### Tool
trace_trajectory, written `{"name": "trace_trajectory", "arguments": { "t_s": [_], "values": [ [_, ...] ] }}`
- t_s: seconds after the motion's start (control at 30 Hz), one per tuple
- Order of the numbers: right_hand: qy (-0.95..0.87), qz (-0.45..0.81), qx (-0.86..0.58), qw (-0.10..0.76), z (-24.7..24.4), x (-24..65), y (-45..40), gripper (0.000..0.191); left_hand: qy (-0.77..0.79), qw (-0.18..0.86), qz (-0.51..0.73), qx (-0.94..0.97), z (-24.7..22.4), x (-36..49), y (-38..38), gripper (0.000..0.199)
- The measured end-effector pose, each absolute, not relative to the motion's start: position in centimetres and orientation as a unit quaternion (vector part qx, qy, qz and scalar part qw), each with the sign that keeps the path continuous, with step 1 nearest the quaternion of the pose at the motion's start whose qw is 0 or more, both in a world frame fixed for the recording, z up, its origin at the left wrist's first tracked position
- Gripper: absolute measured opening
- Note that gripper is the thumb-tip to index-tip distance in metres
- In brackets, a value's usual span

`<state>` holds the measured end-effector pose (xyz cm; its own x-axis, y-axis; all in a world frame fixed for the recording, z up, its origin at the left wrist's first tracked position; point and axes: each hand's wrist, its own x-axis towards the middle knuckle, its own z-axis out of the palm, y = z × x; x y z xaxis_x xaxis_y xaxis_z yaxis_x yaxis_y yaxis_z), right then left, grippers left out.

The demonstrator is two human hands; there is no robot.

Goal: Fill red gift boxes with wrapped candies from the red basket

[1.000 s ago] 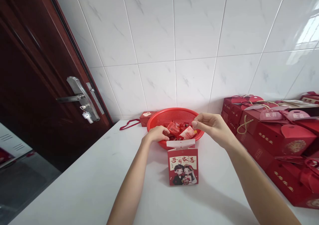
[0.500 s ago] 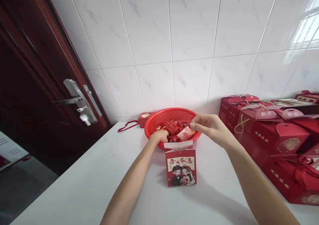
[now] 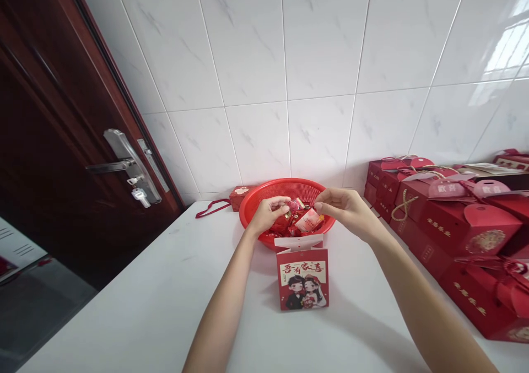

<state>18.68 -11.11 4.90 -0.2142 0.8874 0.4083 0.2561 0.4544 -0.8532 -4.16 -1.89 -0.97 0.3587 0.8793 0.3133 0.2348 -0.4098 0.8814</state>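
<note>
My left hand [image 3: 268, 214] is raised over the red plastic basket [image 3: 250, 203], its fingers pinched on a small pink-wrapped candy [image 3: 296, 204]. My right hand [image 3: 343, 210] hovers at the basket's right rim with thumb and fingers pressed together; whatever is between them is too small to make out. In the basket lie several red-wrapped candies [image 3: 291, 227] and a pale pink packet [image 3: 308, 220]. Just in front of it stands a red gift box [image 3: 303, 285] with a cartoon couple on its front and its top flaps open.
Several red gift boxes [image 3: 450, 213] with handles are stacked along the right of the white table [image 3: 165, 307]. Behind the basket, against the tiled wall [image 3: 322, 130], sits a small red box [image 3: 238, 198] with a ribbon. A dark door [image 3: 61, 114] with keys is at left.
My left hand has come up from among the candies toward the basket's middle, now with the pink-wrapped candy. The right hand is nearly where it was.
</note>
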Motion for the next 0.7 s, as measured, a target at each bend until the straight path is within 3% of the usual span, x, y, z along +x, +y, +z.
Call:
{"name": "trace_trajectory", "arguments": {
  "t_s": [0.17, 0.37, 0.53, 0.7],
  "values": [
    [-0.698, 0.275, -0.464, 0.471, 3.7, 17.9, -9.9, 0.033, 0.303, 0.416, 0.467, 0.719, -0.5, -3.5, -2.6, 0.043],
    [-0.732, 0.303, -0.395, 0.465, 2.9, 17.5, -9.6, 0.041, 0.275, 0.488, 0.500, 0.660, 0.4, -3.0, -3.7, 0.034],
    [-0.732, 0.228, -0.393, 0.508, 3.4, 17.4, -10.3, 0.025, 0.237, 0.591, 0.476, 0.606, 1.4, -2.8, -4.8, 0.032],
    [-0.724, 0.187, -0.370, 0.552, 4.1, 17.4, -11.0, 0.013, 0.228, 0.595, 0.410, 0.653, 3.0, -3.0, -6.5, 0.037]
  ]
}}
